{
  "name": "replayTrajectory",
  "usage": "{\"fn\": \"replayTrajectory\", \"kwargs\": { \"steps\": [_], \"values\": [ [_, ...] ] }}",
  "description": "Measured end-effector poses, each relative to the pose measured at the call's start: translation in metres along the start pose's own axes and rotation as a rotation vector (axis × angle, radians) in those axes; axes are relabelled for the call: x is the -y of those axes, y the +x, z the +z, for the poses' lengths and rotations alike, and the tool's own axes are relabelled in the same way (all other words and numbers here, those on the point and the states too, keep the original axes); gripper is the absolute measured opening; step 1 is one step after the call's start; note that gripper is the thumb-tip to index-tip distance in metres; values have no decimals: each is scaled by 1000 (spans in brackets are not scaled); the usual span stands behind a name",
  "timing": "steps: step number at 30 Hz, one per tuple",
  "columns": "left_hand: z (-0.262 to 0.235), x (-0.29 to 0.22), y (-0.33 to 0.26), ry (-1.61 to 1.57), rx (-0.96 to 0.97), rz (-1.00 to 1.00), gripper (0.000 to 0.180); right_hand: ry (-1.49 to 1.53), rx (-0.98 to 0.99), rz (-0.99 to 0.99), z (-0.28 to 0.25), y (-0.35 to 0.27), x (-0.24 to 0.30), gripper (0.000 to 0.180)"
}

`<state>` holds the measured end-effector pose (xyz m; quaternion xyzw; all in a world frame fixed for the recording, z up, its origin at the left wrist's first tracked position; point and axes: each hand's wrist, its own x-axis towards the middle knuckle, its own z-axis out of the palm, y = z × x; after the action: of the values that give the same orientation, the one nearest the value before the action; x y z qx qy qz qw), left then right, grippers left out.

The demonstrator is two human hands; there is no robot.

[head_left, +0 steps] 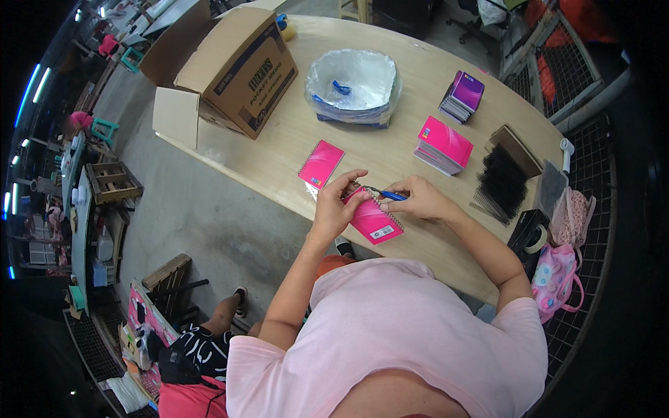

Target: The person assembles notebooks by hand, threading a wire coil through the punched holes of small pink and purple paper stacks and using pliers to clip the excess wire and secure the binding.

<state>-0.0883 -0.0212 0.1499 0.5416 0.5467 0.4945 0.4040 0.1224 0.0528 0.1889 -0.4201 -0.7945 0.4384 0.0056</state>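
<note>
A pink spiral notebook (373,217) is gripped in my left hand (334,207), thumb across its cover near the coiled edge. My right hand (422,198) is closed around blue-handled pliers (394,196), whose dark tip meets the notebook's coil by the left fingers. The exact contact at the tip is too small to make out. Just beyond my left hand, another pink spiral notebook (323,164) lies flat on the table. Past my right hand stands a stack of pink notebooks (446,144), with a stack of purple notebooks (463,95) behind it.
Black plastic coils (503,180) lie in a cardboard tray at the right. A plastic-lined basin (355,78) stands at the table's far side, near an open carton (240,80). Beside the right edge are a tape roll (536,239) and a pink bag (555,279). Another person (191,362) sits at lower left.
</note>
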Motion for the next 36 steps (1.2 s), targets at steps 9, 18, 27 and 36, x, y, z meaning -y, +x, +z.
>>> {"fn": "replayTrajectory", "kwargs": {
  "steps": [9,18,27,36],
  "values": [
    [-37,21,188,201,-57,76,42,332,-733,104,26,-34,-57,50],
    [-43,15,200,73,185,36,23,750,-834,219,66,-84,-92,39],
    [4,57,-14,362,143,744,33,1726,-559,129,90,34,-45,29],
    [-40,109,29,210,-34,-423,46,1354,-483,167,113,101,-46,41]
  ]
}}
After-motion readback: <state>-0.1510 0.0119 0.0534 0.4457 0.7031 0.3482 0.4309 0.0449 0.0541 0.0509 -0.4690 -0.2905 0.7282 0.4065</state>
